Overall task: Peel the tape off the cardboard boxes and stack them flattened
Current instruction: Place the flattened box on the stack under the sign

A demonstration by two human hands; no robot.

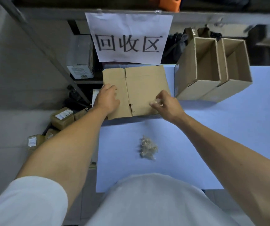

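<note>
A flattened brown cardboard box (140, 88) lies at the far left of the blue table (220, 136). My left hand (107, 99) rests on its left part with fingers bent onto the cardboard. My right hand (165, 103) hovers at the box's near right edge and pinches a crumpled piece of clear tape (156, 101). A wad of peeled clear tape (147, 147) sits on the table nearer to me. Two open upright cardboard boxes (212, 70) stand side by side at the far right.
A white paper sign (129, 38) hangs from a metal shelf behind the flat box. Small wrapped parcels (62, 118) and other clutter lie on the floor and lower shelf to the left. The table's left edge runs just beside my left forearm.
</note>
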